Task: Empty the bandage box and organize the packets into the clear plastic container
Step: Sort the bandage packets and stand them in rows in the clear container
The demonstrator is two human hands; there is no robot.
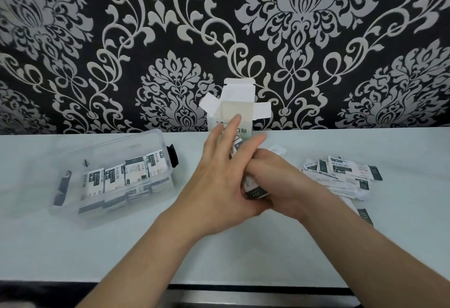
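Fingers (pixel 266 161) gripping black-and-white packets (pixel 254 191), box (pixel 237 104) open

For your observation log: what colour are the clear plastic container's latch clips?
The latch clips are black; head view.

1. The held packets (pixel 253 189) are mostly covered by the left hand (pixel 219 185) and right hand (pixel 280 183); count unclear.
2. At twelve o'clock, the bandage box (pixel 237 103) has its print partly behind the left fingers (pixel 233 125).
3. At three o'clock, the loose pile (pixel 345 176) slips under the right forearm (pixel 365 246); print unreadable.
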